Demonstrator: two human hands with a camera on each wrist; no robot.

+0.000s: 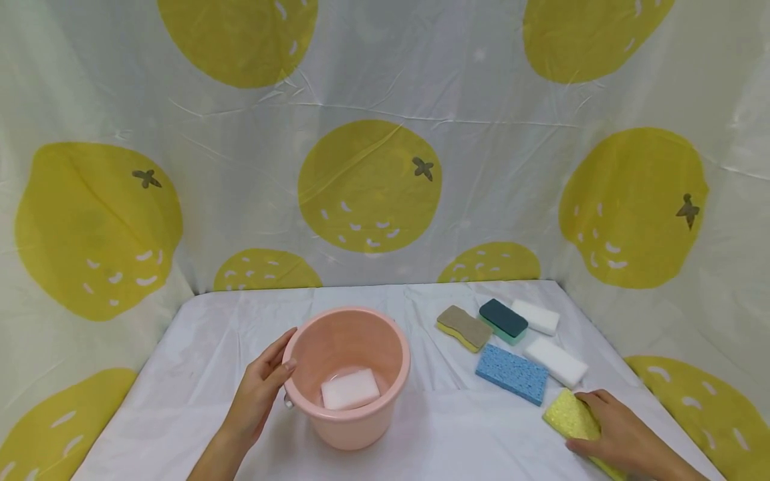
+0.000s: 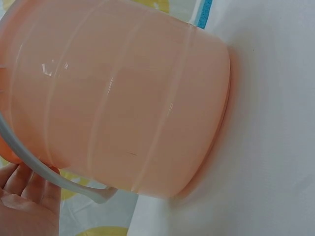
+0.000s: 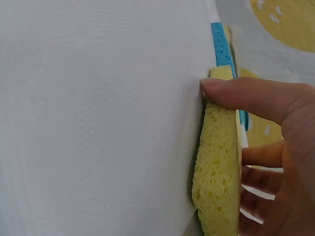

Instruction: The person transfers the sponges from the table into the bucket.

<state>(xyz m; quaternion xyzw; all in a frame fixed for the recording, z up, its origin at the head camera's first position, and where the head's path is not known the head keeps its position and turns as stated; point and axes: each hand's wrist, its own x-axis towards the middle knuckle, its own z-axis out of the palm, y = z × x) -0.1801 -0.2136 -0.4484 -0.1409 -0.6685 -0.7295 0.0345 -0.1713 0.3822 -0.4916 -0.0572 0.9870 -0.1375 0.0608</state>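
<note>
A pink bucket stands upright on the white cloth, with a white sponge block lying inside it. My left hand holds the bucket's left rim, thumb over the edge and fingers along the outside. In the left wrist view, the grey handle hangs down across the bucket's side, near the fingers. At the front right, my right hand grips a yellow sponge by its sides. The right wrist view shows the thumb on one long side of the porous sponge, which lies at the cloth.
Beyond the yellow sponge lie a blue sponge, a tan-topped yellow sponge, a dark green-topped sponge and two white blocks, one nearer and one farther. Lemon-print curtains enclose the table at the back and sides.
</note>
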